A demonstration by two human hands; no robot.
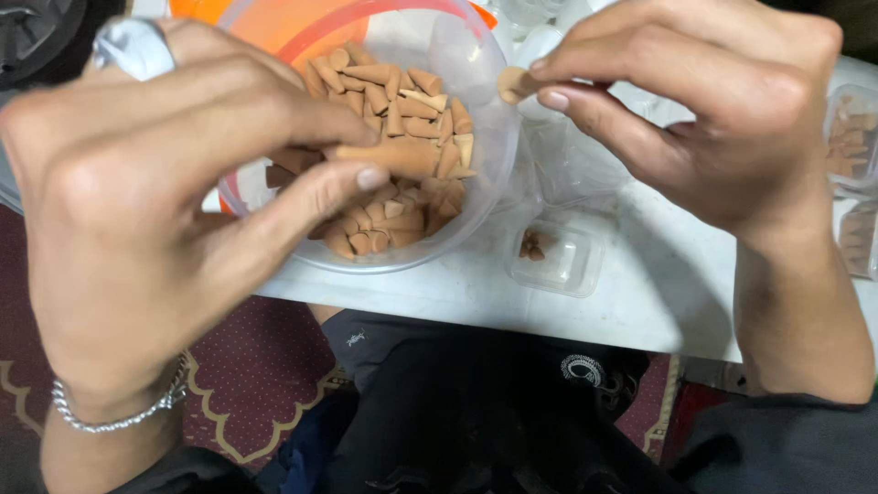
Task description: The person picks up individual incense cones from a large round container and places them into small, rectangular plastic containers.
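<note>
The white surface (585, 306) carried everything I worked on; its near edge ran just above my lap, with a dark red patterned rug (256, 384) on the floor below it. The largest item on it was a clear round plastic bowl (489, 174), standing at the near edge toward the left and holding a heap of tan cones (407, 101). My left hand (155, 220) hung over the bowl's left rim, a silver ring on one finger and a chain bracelet (119, 416) at the wrist. Its fingers were closed on one long cone (393, 157), held level over the heap, tip pointing left. My right hand (722, 119) was raised above the surface to the right of the bowl, its thumb and forefinger pinched narrow on a single cone (514, 83) just beside the bowl's right rim. A small clear tray (572, 265) sat on the surface near the near edge, below that hand, with a few brown pieces (531, 244) in it. More clear trays with cones (855, 137) stood at the right edge, partly cut off.
</note>
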